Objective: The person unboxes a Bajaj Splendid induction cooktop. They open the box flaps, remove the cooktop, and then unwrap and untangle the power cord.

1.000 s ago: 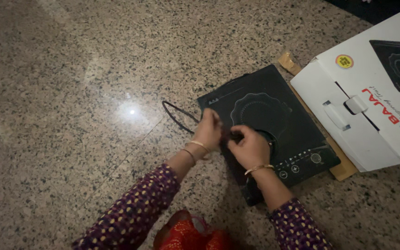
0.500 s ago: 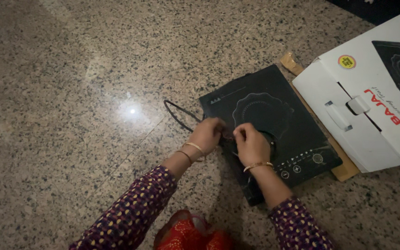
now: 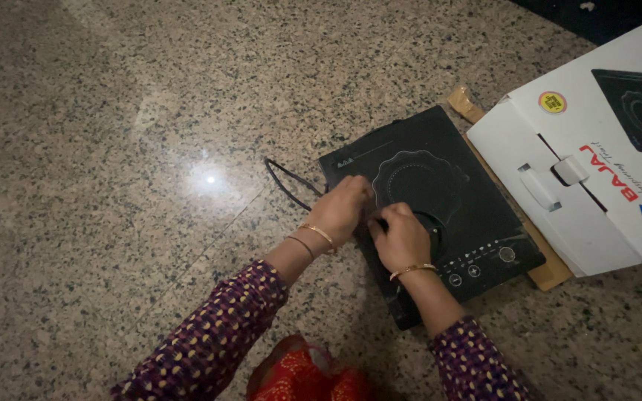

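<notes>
Cooktop (image 3: pixel 447 200) lies flat on the floor (image 3: pixel 113 148), box (image 3: pixel 603 171) at three o'clock. Your left hand (image 3: pixel 343 208) and right hand (image 3: pixel 403 238) pinch the black cord (image 3: pixel 287 182) together at its nine o'clock edge; gather it slowly, without kinks.

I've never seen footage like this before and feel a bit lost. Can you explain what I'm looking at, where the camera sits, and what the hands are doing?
The camera is worn on a person's head and looks down at their own two bare hands over a speckled stone floor. No robot is involved. A flat black induction cooktop lies on the floor, its black cord trailing off to the left. The left hand and right hand meet at the cooktop's near left part, fingers pinched together on something too small to make out. To the right lies the white cardboard box picturing such a cooktop, with brown cardboard beneath it.
</notes>
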